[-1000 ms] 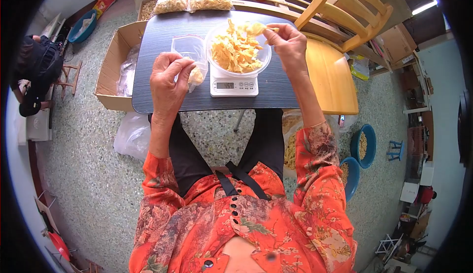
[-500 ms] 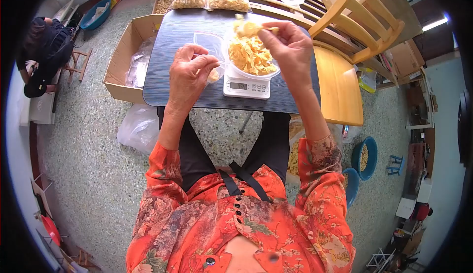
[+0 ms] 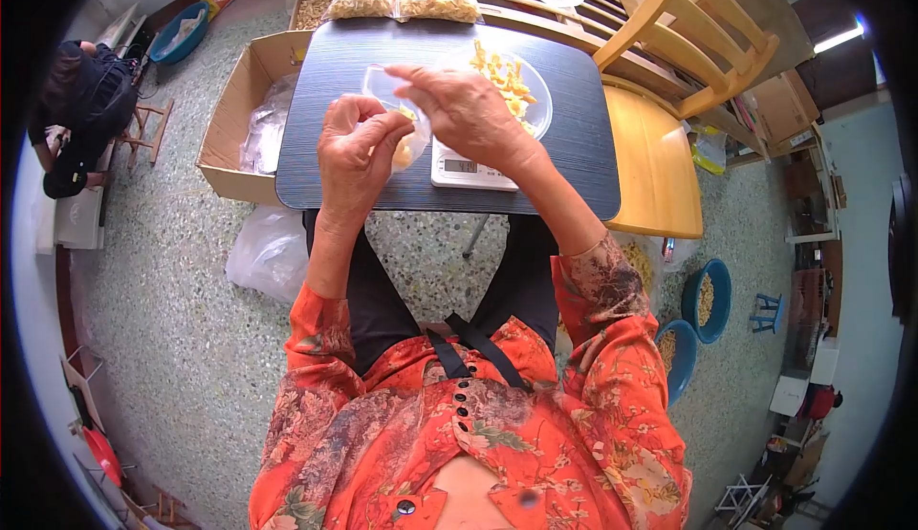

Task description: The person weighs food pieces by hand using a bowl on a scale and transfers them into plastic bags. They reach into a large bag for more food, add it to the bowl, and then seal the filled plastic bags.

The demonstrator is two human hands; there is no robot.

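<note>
My left hand (image 3: 354, 148) pinches the edge of a small clear plastic bag (image 3: 411, 152) over the table's near half. A few pale yellow pieces show inside the bag. Just above the bag's mouth is my right hand (image 3: 473, 114), its fingers stretched out to the left; whatever lies under its palm is hidden. Behind it a clear plastic bowl (image 3: 546, 105) of yellow dried flakes (image 3: 502, 76) rests on a white digital scale (image 3: 470, 176). My right hand and wrist cover part of the bowl and scale.
The dark table (image 3: 320, 129) carries filled clear bags (image 3: 402, 0) at its far edge. A cardboard box (image 3: 225, 138) stands at left, a wooden chair (image 3: 655, 162) at right. Blue basins (image 3: 709, 301) sit on the floor. Another person (image 3: 91, 100) sits at far left.
My right hand has moved left from above the bowl to the bag, and the flakes it held no longer show in its fingers. My left hand stays pinched on the bag.
</note>
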